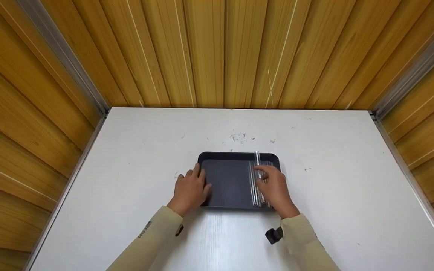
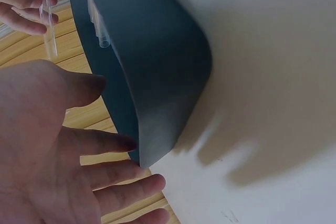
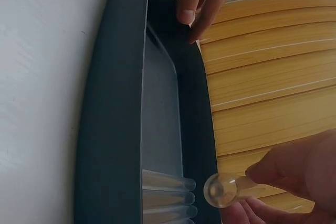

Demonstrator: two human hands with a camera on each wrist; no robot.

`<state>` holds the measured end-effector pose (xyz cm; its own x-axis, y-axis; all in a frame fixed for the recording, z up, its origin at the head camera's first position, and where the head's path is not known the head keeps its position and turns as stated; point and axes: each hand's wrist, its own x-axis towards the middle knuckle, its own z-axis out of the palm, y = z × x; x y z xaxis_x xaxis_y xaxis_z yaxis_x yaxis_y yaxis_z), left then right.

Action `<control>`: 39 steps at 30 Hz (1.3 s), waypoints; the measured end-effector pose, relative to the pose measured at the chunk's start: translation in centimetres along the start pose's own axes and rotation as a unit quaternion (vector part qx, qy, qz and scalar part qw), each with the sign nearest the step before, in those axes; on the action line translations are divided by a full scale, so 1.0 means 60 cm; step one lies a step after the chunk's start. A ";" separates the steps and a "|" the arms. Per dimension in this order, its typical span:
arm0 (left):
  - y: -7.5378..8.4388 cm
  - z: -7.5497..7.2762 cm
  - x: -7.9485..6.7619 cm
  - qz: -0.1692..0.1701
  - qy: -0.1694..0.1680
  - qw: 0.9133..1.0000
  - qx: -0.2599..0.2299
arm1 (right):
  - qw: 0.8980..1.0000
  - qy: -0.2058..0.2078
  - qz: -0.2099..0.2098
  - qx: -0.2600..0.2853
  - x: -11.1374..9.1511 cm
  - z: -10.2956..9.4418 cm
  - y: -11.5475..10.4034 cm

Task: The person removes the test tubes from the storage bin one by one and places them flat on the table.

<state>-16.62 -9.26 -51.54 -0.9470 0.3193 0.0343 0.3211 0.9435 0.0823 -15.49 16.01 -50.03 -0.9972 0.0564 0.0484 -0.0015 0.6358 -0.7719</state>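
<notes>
Tan sleeves [image 1: 147, 242] are nearest. The right hand [image 1: 276, 190] pinches one clear tube [image 1: 257, 158] over the dark tray [image 1: 224, 184]. The left hand [image 1: 190, 189], fingers spread loosely, touches the tray's left edge. More tubes [image 1: 253, 191] lie inside. A yellow wall [image 1: 205, 56] stands behind.

Left arm [image 1: 145, 241] and right arm [image 1: 309, 242]: both enter from the lower edge of the head view, reaching forward and angled inward. Left hand [image 1: 190, 190]: fingers [image 2: 113, 173] extended, slightly spread; left thumb [image 2: 81, 88] set apart from them. Right hand [image 1: 277, 188]: index finger and thumb bent toward each other in a pinch, back of hand partly facing the head camera. Hands about level with each other, apart, not touching. Both forearms sleeved; hands bare.
</notes>
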 end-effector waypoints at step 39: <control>0.005 0.000 -0.004 0.017 0.031 0.999 0.003 | 0.999 0.025 0.029 0.010 0.001 -0.038 0.029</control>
<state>-16.29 -9.07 -51.55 -0.9334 0.3449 0.0992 0.3525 0.9329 0.0738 -15.36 18.86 -49.91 -0.9906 0.1321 0.0351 0.0540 0.6141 -0.7874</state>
